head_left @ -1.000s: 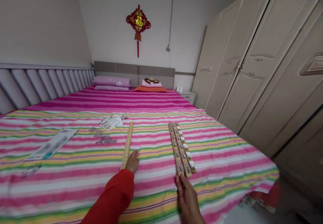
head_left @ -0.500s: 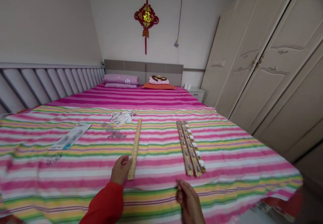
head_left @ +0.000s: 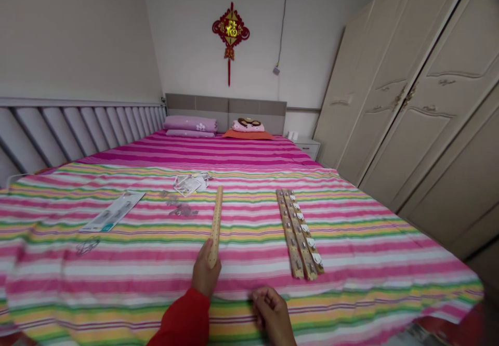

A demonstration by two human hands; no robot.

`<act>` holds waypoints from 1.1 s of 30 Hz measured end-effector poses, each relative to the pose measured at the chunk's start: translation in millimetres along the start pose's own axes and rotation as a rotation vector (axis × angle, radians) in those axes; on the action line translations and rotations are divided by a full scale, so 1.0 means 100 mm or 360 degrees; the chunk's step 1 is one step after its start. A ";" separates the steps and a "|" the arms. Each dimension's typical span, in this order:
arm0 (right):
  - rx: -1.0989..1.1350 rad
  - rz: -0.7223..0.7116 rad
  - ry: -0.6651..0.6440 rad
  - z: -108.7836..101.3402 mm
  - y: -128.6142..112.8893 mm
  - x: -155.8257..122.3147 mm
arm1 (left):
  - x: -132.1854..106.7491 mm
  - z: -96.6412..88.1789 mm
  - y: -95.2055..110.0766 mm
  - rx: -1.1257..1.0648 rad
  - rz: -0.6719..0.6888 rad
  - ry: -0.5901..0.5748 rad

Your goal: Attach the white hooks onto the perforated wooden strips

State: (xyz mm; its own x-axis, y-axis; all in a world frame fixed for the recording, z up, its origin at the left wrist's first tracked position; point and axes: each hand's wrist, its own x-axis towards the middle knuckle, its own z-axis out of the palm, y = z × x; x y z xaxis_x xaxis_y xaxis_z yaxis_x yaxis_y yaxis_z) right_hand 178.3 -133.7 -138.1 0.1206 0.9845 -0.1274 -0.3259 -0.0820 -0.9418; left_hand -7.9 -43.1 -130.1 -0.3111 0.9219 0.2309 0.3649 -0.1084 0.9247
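Observation:
My left hand is closed around the near end of a flat, pale wooden strip with rows of small holes; the strip's far end points toward the headboard. Low and to the right of it, my right hand has its fingers curled together at the tips. Whatever those fingers may pinch is too small to make out. Beyond the right hand, several similar wooden strips lie side by side, with small metal clips along them. White round pieces line the rightmost strip.
A striped sheet covers the bed. On the left lie a packaged card, a thin loop of wire, clear plastic bits and crumpled packaging. Pillows rest by the headboard; a wardrobe stands right.
My left hand has moved from the strip's left side to wrap its near end, which looks slightly raised. My right hand has shifted left toward it. The view has turned slightly left.

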 end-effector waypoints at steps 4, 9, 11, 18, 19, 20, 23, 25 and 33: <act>-0.0053 0.0004 -0.0078 0.10 -0.07 0.01 | -0.20 0.15 0.04 0.0018 0.0052 -0.0084; -0.0133 -0.0102 -0.0116 0.26 -0.14 0.09 | -0.33 0.35 0.05 0.0103 0.0013 -0.0017; -0.0178 -0.0161 -0.0140 0.31 -0.15 0.15 | -0.34 0.36 0.05 0.0083 0.0031 -0.0045; -0.0199 -0.0281 -0.0148 0.46 -0.34 0.49 | -0.03 0.02 0.09 -0.0297 -0.0161 -0.0194; -0.0191 -0.0301 -0.0140 0.48 -0.38 0.54 | 0.07 -0.06 0.08 -0.0326 -0.0219 -0.0167; -0.0182 -0.0317 -0.0141 0.51 -0.40 0.59 | 0.18 -0.15 0.08 -0.0328 -0.0238 -0.0104; -0.0145 -0.0328 -0.0160 0.58 -0.39 0.70 | 0.52 -0.39 0.06 -0.0277 -0.0247 0.0073; -0.0151 -0.0306 -0.0168 0.60 -0.32 0.74 | 0.74 -0.51 0.04 -0.0255 -0.0262 0.0196; -0.0263 -0.0328 -0.0180 0.53 -0.17 0.76 | 1.40 -0.57 0.02 -0.0027 -0.0490 0.0576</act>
State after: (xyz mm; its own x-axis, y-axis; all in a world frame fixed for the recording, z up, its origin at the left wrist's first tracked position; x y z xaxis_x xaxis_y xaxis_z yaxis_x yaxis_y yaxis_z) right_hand 143.3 -49.6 -115.4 0.0602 0.9933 0.0984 -0.1468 0.1063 -0.9834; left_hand -100.7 63.9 -78.2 -0.6895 0.7235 0.0333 0.1944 0.1407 0.9708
